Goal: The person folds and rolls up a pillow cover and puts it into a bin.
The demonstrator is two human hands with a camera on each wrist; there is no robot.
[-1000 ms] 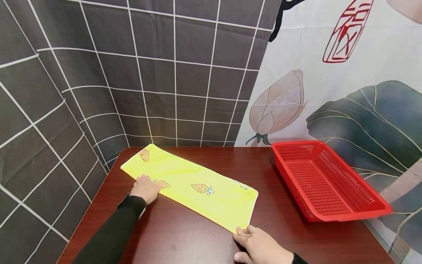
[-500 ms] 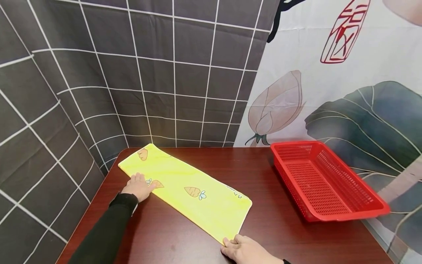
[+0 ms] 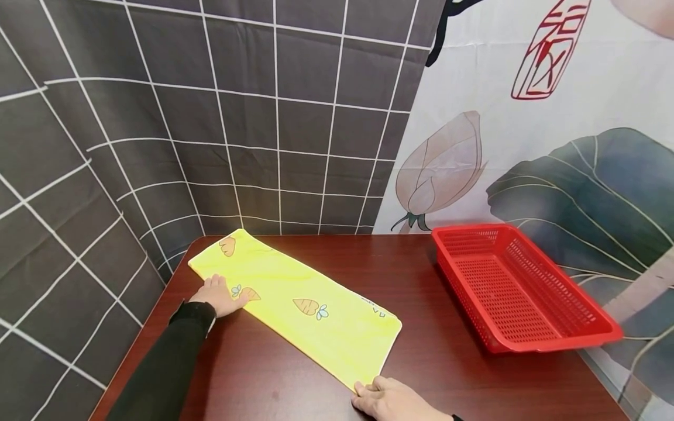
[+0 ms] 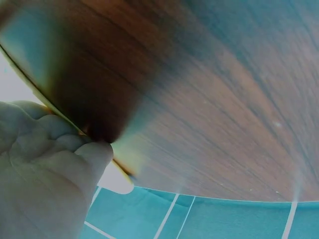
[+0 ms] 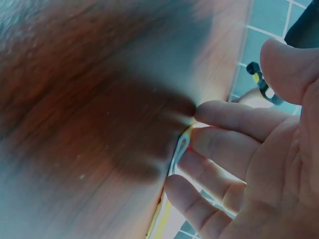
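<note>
Right hand's fingers (image 5: 234,122) touch the yellow cloth's edge (image 5: 180,149), seemingly on the blurred table (image 5: 89,99).

Cloth (image 3: 295,304) is yellow w/ orange carrot prints, thin white edge. Table (image 3: 453,374) is dark red-brown wood grain. Basket (image 3: 518,286) is red, mesh pattern. Sleeve (image 3: 168,368) is black. Wall (image 3: 210,117) is dark grey w/ white grid lines.
</note>
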